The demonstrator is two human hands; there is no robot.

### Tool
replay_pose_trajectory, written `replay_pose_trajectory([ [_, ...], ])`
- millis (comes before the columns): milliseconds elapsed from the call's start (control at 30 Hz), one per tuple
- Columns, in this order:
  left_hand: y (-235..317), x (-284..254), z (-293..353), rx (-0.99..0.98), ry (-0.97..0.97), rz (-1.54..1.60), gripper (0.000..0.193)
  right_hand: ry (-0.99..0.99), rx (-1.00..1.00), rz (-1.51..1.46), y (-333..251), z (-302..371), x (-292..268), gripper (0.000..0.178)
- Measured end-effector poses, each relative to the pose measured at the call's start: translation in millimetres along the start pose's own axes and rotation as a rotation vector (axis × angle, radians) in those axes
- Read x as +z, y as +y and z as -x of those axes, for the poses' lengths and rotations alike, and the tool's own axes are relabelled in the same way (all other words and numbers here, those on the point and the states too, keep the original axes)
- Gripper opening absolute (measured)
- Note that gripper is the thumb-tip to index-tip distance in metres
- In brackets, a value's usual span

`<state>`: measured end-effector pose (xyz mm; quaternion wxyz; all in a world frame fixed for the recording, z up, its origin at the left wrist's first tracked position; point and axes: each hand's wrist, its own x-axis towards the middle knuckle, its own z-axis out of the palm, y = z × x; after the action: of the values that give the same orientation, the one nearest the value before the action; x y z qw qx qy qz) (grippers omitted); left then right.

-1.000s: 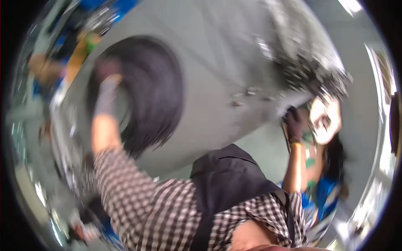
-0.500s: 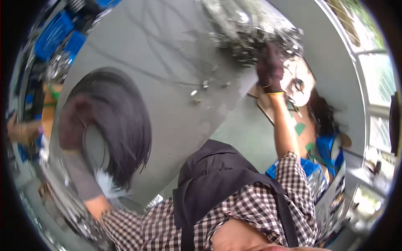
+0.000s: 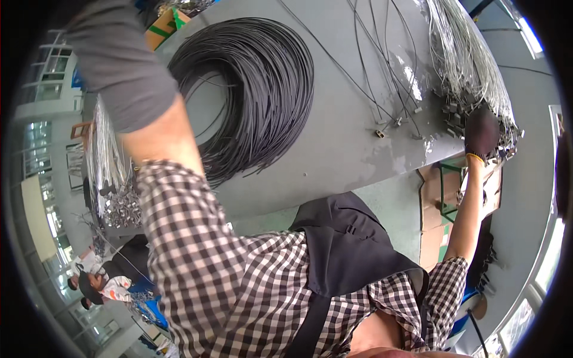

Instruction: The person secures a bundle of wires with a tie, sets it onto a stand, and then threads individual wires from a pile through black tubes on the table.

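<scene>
My right hand (image 3: 482, 132), in a dark glove with a yellow cuff, is closed at the connector end of a bundle of silver-grey wires (image 3: 471, 53). Its fingertips sink out of sight among the small connectors. My left arm, in a grey sleeve (image 3: 128, 71), stretches past the coil to the upper left; the left hand is lost beyond the dark rim of the picture. Just right of that arm, a large coil of black cable (image 3: 268, 89) lies on the grey table (image 3: 346, 167). A few loose black cables with small connectors (image 3: 380, 133) lie between coil and bundle.
Another hanging wire bundle (image 3: 110, 161) is at the left, beyond my arm. Farther down on that side is another person (image 3: 104, 283). Cardboard (image 3: 433, 197) and a green frame (image 3: 450, 185) stand below the table's right edge. A cardboard box (image 3: 161, 27) is at the far left.
My left hand has left the black coil, and that arm now reaches far forward and left. The view has turned, shifting the coil toward the middle. My right hand stays at the wire bundle.
</scene>
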<state>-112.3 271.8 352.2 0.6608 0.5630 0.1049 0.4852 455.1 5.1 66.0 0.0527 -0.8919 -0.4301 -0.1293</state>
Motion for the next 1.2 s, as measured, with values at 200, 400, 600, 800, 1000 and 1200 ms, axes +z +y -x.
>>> replay_pose_trajectory([
  [200, -100.5, 64.5, 7.5, -0.231, -0.124, 0.093, 0.028, -0.013, -0.012, 0.018, -9.9, 0.7, 1.3, 0.032],
  [400, -99.1, 75.4, 12.4, -0.234, 0.044, -0.152, 0.030, 0.028, -0.115, 0.079, -2.7, -6.3, 10.7, 0.031],
  [600, -112.5, 88.4, 12.4, -0.220, 0.079, -0.347, 0.033, -0.018, -0.284, -0.055, 34.9, 3.5, 1.7, 0.034],
  [800, -96.4, 89.2, 38.0, -0.208, -0.160, -0.322, 0.036, 0.122, 0.225, -0.354, 5.7, 87.6, -5.6, 0.071],
  [1000, -325.8, 132.1, 147.5, -0.618, 0.062, 0.199, 0.030, -0.413, 0.417, -0.905, 106.0, 302.2, 25.8, 0.049],
  [1200, -428.0, 195.0, 202.0, -0.742, 0.154, 0.422, 0.029, -0.740, 0.621, -1.046, 141.8, 441.8, 31.3, 0.036],
])
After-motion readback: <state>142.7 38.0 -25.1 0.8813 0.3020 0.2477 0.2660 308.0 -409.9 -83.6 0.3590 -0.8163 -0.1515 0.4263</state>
